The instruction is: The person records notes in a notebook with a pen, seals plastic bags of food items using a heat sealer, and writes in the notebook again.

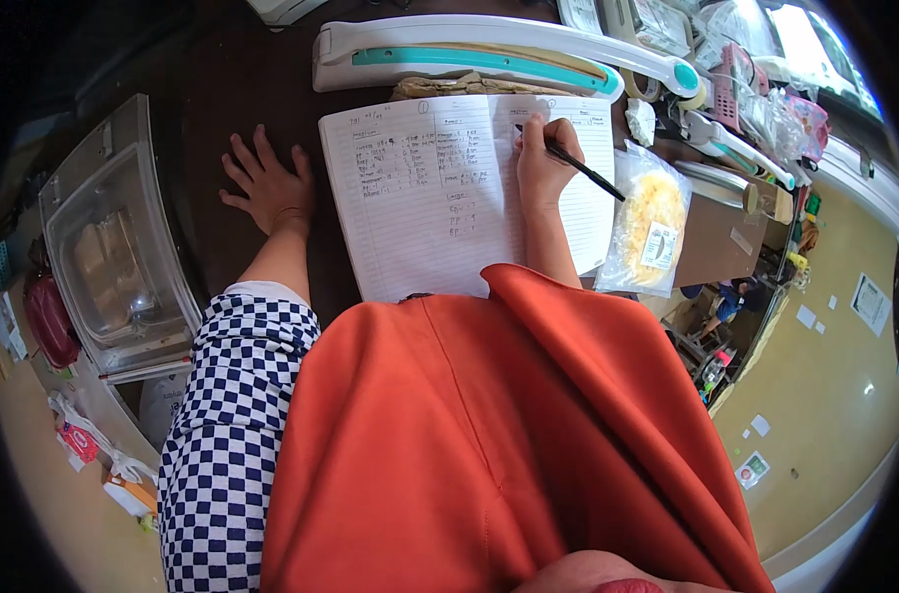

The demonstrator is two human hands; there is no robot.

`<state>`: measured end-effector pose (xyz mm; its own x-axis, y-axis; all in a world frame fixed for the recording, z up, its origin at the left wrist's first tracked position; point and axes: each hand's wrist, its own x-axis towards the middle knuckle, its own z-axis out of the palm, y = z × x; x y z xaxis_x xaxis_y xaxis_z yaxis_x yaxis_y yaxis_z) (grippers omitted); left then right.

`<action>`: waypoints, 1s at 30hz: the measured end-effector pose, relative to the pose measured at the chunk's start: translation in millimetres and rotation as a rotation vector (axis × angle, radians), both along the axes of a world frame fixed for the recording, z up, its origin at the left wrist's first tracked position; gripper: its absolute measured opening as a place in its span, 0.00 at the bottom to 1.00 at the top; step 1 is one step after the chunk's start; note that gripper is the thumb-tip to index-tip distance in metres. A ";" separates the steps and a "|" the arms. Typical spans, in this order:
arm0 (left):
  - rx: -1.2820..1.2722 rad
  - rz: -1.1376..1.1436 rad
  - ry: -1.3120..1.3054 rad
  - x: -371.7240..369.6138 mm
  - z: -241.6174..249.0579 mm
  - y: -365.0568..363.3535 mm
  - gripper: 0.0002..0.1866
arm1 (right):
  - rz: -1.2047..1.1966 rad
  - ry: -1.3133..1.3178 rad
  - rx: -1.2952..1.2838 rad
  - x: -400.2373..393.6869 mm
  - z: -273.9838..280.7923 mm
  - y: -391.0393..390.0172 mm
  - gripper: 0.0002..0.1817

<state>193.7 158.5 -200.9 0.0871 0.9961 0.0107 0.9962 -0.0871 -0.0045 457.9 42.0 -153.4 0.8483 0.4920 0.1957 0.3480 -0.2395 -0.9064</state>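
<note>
From the head camera, writing is under way: the right hand (540, 163) is closed around a black pen (578, 166), its tip on the far right page of the open notebook (440, 193), which lies on the dark table (222, 89). The next stroke seemingly calls for a steady page. The left hand (269, 186) lies open, fingers spread, flat on the table left of the notebook, holding nothing.

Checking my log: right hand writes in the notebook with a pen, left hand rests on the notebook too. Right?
Not quite. The left hand lies flat on the dark table, beside the notebook, not on it. The right hand does hold the pen there; head view.
</note>
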 end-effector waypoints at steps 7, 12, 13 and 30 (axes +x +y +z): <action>0.003 -0.005 -0.011 -0.2 0.8 0.2 0.30 | -0.020 -0.003 -0.003 1.6 -2.5 -2.1 0.18; -0.009 0.002 -0.002 0.4 1.9 0.8 0.30 | -0.017 -0.016 -0.016 3.0 -3.9 -2.0 0.18; -0.008 0.002 -0.003 0.6 1.7 0.3 0.30 | -0.013 -0.032 -0.018 3.2 -3.8 -1.9 0.18; -0.008 0.004 0.003 0.2 1.6 0.7 0.30 | -0.079 -0.029 0.034 3.2 -4.7 -2.2 0.18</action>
<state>193.9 159.3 -199.3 0.0827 0.9966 0.0020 0.9966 -0.0827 -0.0066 461.1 39.8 -158.2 0.8780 0.4163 0.2363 0.3556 -0.2366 -0.9042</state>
